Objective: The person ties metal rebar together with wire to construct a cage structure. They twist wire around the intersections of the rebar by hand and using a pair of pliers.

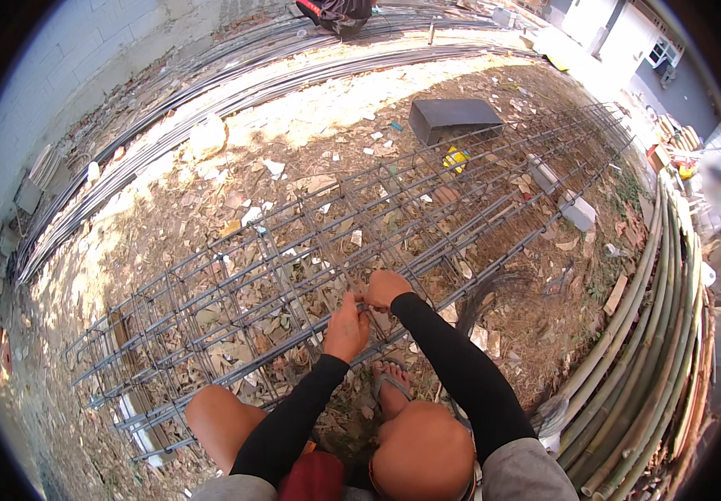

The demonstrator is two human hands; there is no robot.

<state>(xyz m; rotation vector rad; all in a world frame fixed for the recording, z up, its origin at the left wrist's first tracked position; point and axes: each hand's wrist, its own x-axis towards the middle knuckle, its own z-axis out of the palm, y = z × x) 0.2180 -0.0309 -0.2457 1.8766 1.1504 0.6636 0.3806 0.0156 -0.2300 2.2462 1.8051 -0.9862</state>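
Observation:
A long cage of steel rebar (247, 271), made of lengthwise bars with stirrups across them, runs from the lower left to the upper right in front of me. My left hand (348, 327) is at the cage's near bars with its fingers closed. Right beside it, slightly farther off, my right hand (387, 290) is curled into a fist, knuckles up. The two hands meet over a bar crossing. Whatever is between their fingers is too small or hidden to name. Black sleeves cover both forearms.
Concrete blocks (577, 210) prop the cage's right part. Beyond it lie a black box (454, 119), a yellow packet (456, 159) and bundles of loose rebar (235, 98) along the wall. Bamboo poles (652, 359) are stacked on the right. My sandalled foot (394, 388) is beside the cage.

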